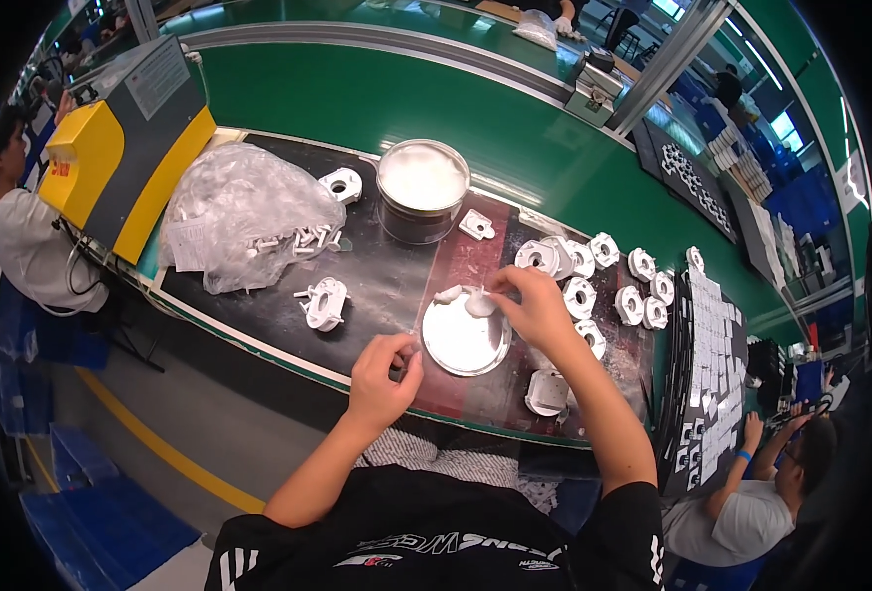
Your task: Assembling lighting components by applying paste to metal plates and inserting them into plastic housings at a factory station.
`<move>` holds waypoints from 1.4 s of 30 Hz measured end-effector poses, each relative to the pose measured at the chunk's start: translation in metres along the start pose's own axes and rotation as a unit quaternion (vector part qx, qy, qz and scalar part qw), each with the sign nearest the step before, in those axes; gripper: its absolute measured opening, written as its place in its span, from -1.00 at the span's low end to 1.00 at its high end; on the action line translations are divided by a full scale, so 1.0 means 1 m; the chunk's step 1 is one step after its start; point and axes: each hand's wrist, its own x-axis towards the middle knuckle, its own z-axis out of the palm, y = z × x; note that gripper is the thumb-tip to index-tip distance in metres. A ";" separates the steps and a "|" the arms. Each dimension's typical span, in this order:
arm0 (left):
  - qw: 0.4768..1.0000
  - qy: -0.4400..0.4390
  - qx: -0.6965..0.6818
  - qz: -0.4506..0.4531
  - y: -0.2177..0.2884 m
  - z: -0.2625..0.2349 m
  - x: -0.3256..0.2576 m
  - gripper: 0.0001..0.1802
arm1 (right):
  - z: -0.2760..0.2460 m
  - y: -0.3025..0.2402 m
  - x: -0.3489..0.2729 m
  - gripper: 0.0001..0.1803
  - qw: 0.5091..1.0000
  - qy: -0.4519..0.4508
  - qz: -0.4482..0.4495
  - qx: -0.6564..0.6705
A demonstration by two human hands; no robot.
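Observation:
My right hand (533,307) is over the far right part of a round white lid-like dish (466,347). Its fingers pinch a small whitish piece (479,303) whose kind I cannot make out. Another small white lump (448,294) lies at the dish's far rim. Left of the dish, my left hand (385,377) is curled, thumb and fingers drawn together; whatever they hold, if anything, is too small to name. Beyond the dish stands a round tin (423,177) with a white top. A white plastic housing (326,303) lies on the bench to the left.
A clear plastic bag (244,212) of white pins lies beside a yellow and grey machine (126,148). Several white housings (579,295) cluster at the right, with a flat white part (476,225) near the tin. Another person (751,502) works at the far right, beside rows of parts.

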 end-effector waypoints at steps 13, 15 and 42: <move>1.000 -0.009 0.006 0.005 -0.001 -0.001 0.002 -0.71 | 0.002 -0.001 0.004 -0.83 1.000 0.012 0.005 0.011; 1.000 -0.010 0.006 0.005 0.000 -0.001 0.002 -0.71 | 0.002 -0.001 0.003 -0.80 0.999 0.018 0.014 0.028; 0.713 -0.280 -0.557 -0.321 0.099 0.076 -0.034 -0.75 | 0.022 -0.069 -0.175 -0.61 0.698 0.253 0.136 0.656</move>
